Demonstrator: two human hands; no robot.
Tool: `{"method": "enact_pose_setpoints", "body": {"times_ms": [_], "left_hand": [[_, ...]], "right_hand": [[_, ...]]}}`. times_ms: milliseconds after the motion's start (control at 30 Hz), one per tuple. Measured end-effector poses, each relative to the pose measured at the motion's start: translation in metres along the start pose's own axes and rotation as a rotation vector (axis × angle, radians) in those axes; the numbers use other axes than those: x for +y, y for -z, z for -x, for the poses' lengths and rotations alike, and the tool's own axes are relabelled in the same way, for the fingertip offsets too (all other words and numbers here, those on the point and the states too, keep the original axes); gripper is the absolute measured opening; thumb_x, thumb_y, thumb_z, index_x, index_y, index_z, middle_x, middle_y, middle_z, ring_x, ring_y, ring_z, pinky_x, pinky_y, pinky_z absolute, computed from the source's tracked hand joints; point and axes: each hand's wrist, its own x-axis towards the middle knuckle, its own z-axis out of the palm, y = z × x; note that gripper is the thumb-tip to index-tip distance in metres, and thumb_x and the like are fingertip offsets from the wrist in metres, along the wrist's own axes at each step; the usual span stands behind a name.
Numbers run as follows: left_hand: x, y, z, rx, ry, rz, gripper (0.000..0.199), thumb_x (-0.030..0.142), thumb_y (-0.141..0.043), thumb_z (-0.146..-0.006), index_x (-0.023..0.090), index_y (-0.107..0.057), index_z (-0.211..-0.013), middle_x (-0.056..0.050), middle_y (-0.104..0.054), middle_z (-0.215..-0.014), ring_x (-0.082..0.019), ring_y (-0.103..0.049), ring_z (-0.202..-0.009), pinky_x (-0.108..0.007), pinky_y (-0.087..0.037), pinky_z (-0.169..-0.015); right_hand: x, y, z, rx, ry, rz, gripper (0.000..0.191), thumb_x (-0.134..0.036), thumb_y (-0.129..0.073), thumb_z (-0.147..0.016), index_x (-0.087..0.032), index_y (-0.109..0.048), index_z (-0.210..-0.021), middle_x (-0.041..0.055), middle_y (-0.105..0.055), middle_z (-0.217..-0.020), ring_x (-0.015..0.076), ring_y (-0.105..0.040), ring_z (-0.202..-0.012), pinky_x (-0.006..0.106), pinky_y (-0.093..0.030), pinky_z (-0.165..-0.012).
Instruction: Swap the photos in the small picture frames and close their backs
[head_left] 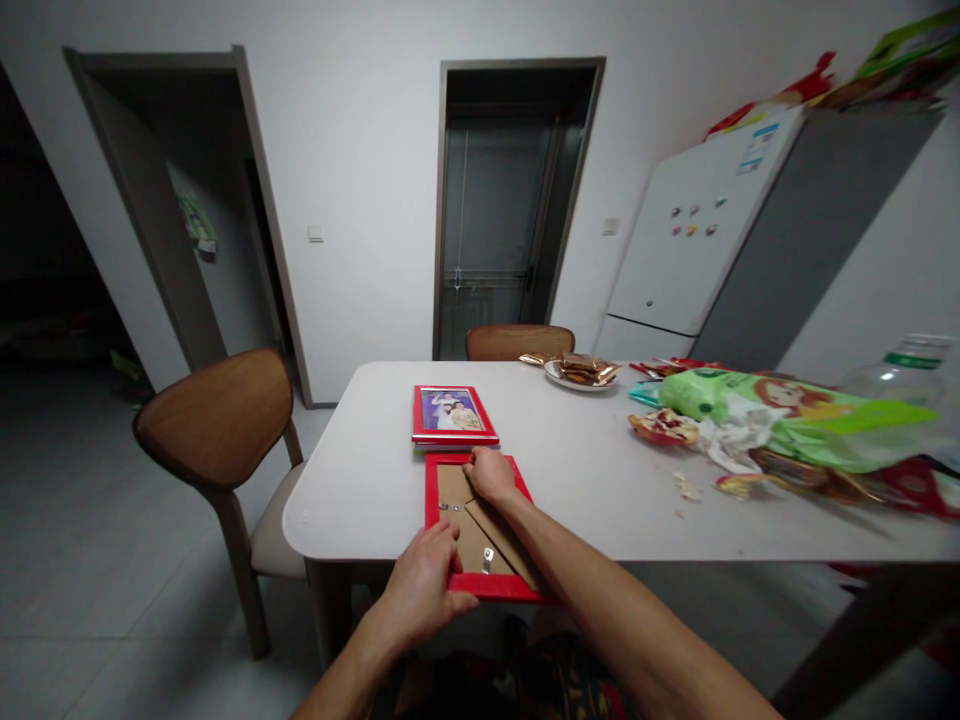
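A red picture frame [433,492] lies back side up at the table's front edge, its lower end sticking out past the edge. Its brown backing board [471,540] carries small metal clips and a stand flap. My left hand [429,575] grips the frame's lower left side, thumb below and fingers over the border. My right hand [491,474] is at the top of the backing, fingers curled; whatever they hold is too small to make out. Just beyond lies another red frame [455,437], face up, with a photo of people in it, on top of something thin.
On the white table [577,500], a plate [581,384] of wrapped snacks stands at the back. A green bag [795,410], crumpled tissue, fruit peel [664,427] and a clear plastic jar [900,370] lie right. A wooden chair [225,420] stands left.
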Motion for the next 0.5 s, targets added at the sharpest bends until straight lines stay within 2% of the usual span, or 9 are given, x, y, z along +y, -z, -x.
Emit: {"method": "enact_pose_setpoints", "body": {"times_ms": [167, 233, 367, 500], "left_hand": [[0.005, 0.007, 0.004, -0.031, 0.016, -0.028, 0.03, 0.021, -0.072, -0.051, 0.018, -0.055, -0.075, -0.012, -0.045, -0.124, -0.027, -0.037, -0.117, -0.04, -0.03, -0.095], [0.013, 0.006, 0.004, -0.033, -0.01, -0.092, 0.033, 0.021, -0.072, -0.051, 0.017, -0.055, -0.079, -0.013, -0.044, -0.124, -0.028, -0.036, -0.117, -0.043, -0.025, -0.097], [0.036, -0.009, -0.001, -0.075, -0.074, -0.181, 0.048, 0.017, -0.068, -0.052, 0.017, -0.051, -0.097, -0.015, -0.035, -0.131, -0.028, -0.024, -0.124, -0.048, -0.014, -0.102], [0.047, -0.023, -0.005, -0.123, -0.059, -0.179, 0.042, 0.012, -0.057, -0.059, 0.014, -0.049, -0.101, -0.017, -0.035, -0.131, -0.027, -0.025, -0.123, -0.046, -0.016, -0.102]], "right_hand": [[0.007, 0.012, 0.003, 0.016, 0.061, -0.078, 0.02, -0.029, -0.048, -0.073, -0.016, -0.062, -0.078, 0.0073, -0.065, -0.081, 0.0162, -0.057, -0.075, 0.024, -0.039, -0.065], [0.013, 0.021, 0.008, 0.024, 0.099, -0.109, 0.021, -0.029, -0.046, -0.074, -0.017, -0.062, -0.08, 0.0051, -0.065, -0.083, 0.0142, -0.057, -0.077, 0.022, -0.039, -0.067], [0.034, 0.036, 0.027, 0.054, 0.137, -0.177, 0.023, -0.026, -0.043, -0.074, -0.018, -0.062, -0.082, 0.0041, -0.065, -0.086, 0.0139, -0.057, -0.078, 0.023, -0.039, -0.07], [0.059, 0.042, 0.05, 0.079, 0.074, -0.363, 0.025, -0.028, -0.045, -0.071, -0.016, -0.062, -0.084, 0.006, -0.064, -0.085, 0.016, -0.057, -0.075, 0.027, -0.042, -0.071]]}}
